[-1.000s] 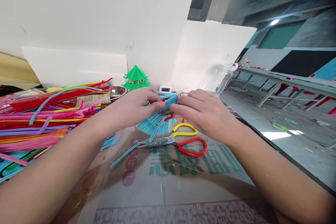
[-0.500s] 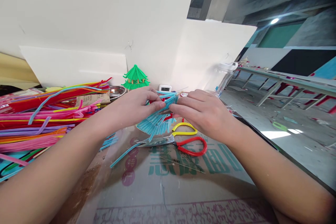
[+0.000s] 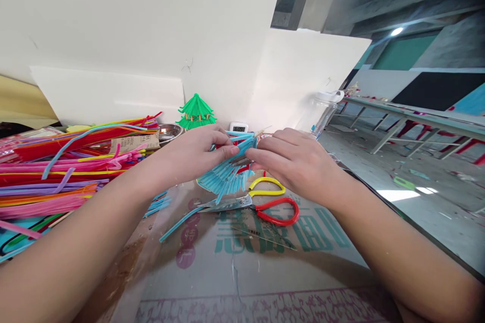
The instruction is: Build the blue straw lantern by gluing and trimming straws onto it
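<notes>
A blue pipe-cleaner piece (image 3: 223, 177), fanned out in many short strands, is between my hands above the table. My left hand (image 3: 200, 154) pinches its upper left part between thumb and fingers. On its right side, my right hand (image 3: 290, 159) is closed with the fingertips at the gathered end of the blue strands, where a thin pale stick tip (image 3: 261, 133) pokes up. The fingers partly hide the join. Just below lie open scissors (image 3: 246, 203) with one yellow and one red handle. A loose blue pipe cleaner (image 3: 180, 224) touches their blades.
Piles of coloured pipe cleaners (image 3: 76, 166) cover the left side. Along the white board (image 3: 132, 20) at the back stand a green tree-shaped piece (image 3: 196, 111), a metal bowl (image 3: 170, 132), a small digital timer (image 3: 239, 127) and a clear jar (image 3: 320, 111).
My right hand has shifted very slightly, its fingertips moving a little off the blue strands. My left hand keeps its pinch, and the scissors lie unmoved.
</notes>
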Tool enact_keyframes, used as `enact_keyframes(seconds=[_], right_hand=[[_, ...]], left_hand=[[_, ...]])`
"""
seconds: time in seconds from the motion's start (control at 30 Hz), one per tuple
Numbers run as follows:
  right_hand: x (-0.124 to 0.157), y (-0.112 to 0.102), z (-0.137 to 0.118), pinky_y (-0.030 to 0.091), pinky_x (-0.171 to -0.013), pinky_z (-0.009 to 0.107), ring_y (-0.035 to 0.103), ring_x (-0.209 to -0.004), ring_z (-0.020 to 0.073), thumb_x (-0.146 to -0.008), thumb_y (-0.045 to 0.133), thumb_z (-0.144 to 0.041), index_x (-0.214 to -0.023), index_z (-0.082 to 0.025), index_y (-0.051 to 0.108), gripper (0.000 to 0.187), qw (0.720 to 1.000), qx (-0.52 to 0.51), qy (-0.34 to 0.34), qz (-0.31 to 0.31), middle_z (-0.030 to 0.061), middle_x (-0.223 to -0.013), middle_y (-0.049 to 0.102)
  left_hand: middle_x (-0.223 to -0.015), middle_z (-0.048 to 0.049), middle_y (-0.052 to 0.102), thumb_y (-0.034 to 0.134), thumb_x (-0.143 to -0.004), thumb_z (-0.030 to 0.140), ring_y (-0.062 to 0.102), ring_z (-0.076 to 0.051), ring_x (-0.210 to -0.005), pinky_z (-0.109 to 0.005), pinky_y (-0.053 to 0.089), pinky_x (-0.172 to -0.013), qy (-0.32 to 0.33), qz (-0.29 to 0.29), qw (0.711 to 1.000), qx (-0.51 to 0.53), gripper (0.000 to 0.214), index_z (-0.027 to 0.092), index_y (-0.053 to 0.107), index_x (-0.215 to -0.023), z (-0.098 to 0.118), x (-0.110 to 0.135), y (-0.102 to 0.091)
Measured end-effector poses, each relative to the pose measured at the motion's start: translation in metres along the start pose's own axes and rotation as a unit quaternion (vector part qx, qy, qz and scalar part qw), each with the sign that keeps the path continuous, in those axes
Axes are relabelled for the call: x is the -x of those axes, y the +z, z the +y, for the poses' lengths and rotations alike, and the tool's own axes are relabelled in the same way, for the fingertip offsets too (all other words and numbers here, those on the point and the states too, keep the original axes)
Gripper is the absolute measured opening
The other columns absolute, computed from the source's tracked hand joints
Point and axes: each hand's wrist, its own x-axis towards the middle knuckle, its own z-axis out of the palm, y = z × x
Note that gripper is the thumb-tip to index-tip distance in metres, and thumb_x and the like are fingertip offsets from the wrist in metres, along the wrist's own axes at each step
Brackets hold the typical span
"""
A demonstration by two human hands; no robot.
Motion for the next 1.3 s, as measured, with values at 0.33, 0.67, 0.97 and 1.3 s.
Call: enact_keyframes(seconds=[0.33, 0.67, 0.97, 1.3], right_hand=[[-0.0028, -0.002, -0.0037, 0.031, -0.068, 0.031, 0.049, -0.078, 0.0175, -0.096, 0.047, -0.028, -0.098, -0.018, 0.062, 0.018, 1.0, 0.02, -0.009, -0.01, 0.0039, -0.08, 0.061], [-0.0022, -0.0003, -0.0036, 0.032, -0.068, 0.031, 0.049, -0.077, 0.0173, -0.096, 0.046, -0.026, -0.097, -0.018, 0.063, 0.019, 1.0, 0.003, -0.01, -0.009, 0.0042, -0.079, 0.06], [0.0, -0.0051, 0.0005, 0.037, -0.072, 0.032, 0.053, -0.086, 0.0192, -0.095, 0.048, -0.027, -0.104, -0.017, 0.061, 0.018, 1.0, -0.026, 0.009, 0.001, 0.0071, -0.089, 0.065], [-0.0013, -0.0004, -0.0013, 0.034, -0.069, 0.031, 0.049, -0.079, 0.018, -0.094, 0.049, -0.026, -0.099, -0.018, 0.062, 0.016, 1.0, 0.008, -0.006, -0.002, 0.0042, -0.082, 0.062]], left_hand=[[-0.096, -0.0023, 0.064, 0.039, -0.092, 0.045, 0.06, -0.019, -0.087, -0.027, 0.043, -0.071, 0.014, 0.0, 1.0, -0.009, 0.039, 0.022, 0.071, -0.089, 0.0038, -0.0008, -0.0009], [-0.096, -0.0024, 0.064, 0.04, -0.093, 0.045, 0.06, -0.018, -0.087, -0.027, 0.042, -0.071, 0.019, 0.0, 1.0, -0.01, 0.039, 0.022, 0.071, -0.088, 0.0037, -0.0005, -0.0002], [-0.097, -0.001, 0.065, 0.039, -0.092, 0.052, 0.06, -0.019, -0.088, -0.028, 0.043, -0.074, 0.006, 0.0, 1.0, 0.009, 0.043, 0.025, 0.071, -0.09, -0.0024, 0.001, -0.0008], [-0.1, -0.0024, 0.064, 0.039, -0.093, 0.048, 0.06, -0.019, -0.091, -0.028, 0.043, -0.074, 0.011, 0.003, 1.0, -0.014, 0.041, 0.023, 0.071, -0.092, 0.0006, 0.0007, -0.0004]])
